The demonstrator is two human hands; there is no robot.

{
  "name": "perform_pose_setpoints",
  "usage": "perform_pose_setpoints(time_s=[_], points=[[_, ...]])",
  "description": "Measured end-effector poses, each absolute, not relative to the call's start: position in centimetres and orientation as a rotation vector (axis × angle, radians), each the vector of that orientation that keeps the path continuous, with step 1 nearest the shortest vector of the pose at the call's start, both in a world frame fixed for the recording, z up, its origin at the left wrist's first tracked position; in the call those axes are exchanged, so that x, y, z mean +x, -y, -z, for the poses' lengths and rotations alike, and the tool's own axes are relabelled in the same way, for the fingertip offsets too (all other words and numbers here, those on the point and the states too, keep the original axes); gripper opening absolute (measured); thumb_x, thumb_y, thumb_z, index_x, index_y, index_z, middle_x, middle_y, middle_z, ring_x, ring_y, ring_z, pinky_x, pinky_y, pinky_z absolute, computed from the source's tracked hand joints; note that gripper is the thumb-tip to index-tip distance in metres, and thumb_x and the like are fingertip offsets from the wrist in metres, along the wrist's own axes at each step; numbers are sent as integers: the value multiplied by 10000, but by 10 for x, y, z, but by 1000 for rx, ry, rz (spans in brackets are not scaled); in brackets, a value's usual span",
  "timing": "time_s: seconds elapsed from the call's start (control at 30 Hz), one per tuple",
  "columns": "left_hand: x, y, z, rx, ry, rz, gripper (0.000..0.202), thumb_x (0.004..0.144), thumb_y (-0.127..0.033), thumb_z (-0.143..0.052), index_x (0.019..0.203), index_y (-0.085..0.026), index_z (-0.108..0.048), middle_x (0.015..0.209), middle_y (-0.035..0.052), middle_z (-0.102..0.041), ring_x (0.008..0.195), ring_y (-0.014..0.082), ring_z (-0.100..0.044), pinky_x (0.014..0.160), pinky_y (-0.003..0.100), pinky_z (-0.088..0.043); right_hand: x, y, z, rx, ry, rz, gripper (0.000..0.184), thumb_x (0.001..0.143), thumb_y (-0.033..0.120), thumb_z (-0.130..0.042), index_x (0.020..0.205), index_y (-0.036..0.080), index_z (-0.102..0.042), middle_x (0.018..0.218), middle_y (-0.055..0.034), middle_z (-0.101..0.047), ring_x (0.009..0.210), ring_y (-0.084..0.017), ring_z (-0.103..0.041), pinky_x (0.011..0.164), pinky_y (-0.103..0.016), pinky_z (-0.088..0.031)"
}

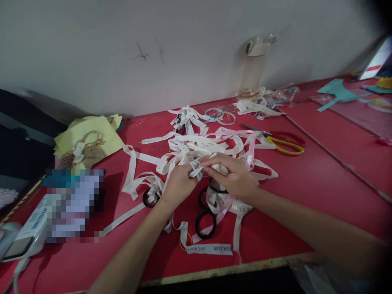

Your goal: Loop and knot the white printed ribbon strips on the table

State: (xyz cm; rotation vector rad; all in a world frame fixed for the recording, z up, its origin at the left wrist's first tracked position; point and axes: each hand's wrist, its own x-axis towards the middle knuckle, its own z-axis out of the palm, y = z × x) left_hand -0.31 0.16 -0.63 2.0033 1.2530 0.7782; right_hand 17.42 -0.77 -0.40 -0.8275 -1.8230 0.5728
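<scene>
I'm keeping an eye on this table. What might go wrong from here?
The printed ribbon between the left hand and the right hand might snag in the loose ribbon pile. The scissors lie with blades beside that pile, so pulled ribbon could catch on them.

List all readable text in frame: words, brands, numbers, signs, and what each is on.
"S FOR YOU": front ribbon, left part.
"BEST WIS": same ribbon, right end; the rest of the word doesn't show.
Too small or blurred to read: print on the other ribbons.
Too blurred: blue lettering on the white object at left.
Too blurred: screen at far right.
</scene>
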Motion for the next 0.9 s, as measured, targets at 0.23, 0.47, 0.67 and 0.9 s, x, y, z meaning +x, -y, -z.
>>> perform_pose_setpoints(time_s=[0.23, 0.47, 0.67, 0.9], points=[[-5, -7, 5, 1907, -1109, -900, 332, 741, -80, -532, 1005, -160, -717, 1121, 82, -695, 1063, 222, -617, 959, 335, -448, 178, 6, 3, -488, 2065, -344, 215, 894, 109, -543, 1028, 209, -677, 956, -69, -716, 933, -145, -664, 816, -281, -552], [-6, -6, 10, 2196, -1285, -670, 346, 775, -121, -516, 1047, -222, -703, 1051, 70, -723, 1039, 257, -640, 895, 357, -479, 182, 7, 2, -500, 1961, -307, 298, 884, 89, -538, 1107, 244, -662, 1011, -63, -706, 955, -159, -663, 811, -298, -564], [-4, -3, 5, 2303, -1262, -534, 325, 720, -106, -592, 993, -230, -716, 1054, 62, -722, 917, 246, -669, 781, 297, -494, 185, 7, 5, -664, 1867, -298, 370, 876, 86, -536, 1139, 317, -657, 1001, -10, -717, 902, -161, -677, 763, -290, -562], [-13, -9, -13, 2056, -1017, -715, 360, 789, -130, -562, 1114, -221, -687, 1148, 56, -687, 1041, 231, -635, 880, 292, -483, 186, 9, 5, -821, 1763, -230, 311, 859, 92, -576, 1051, 308, -690, 882, 8, -735, 724, -137, -663, 635, -260, -531]])
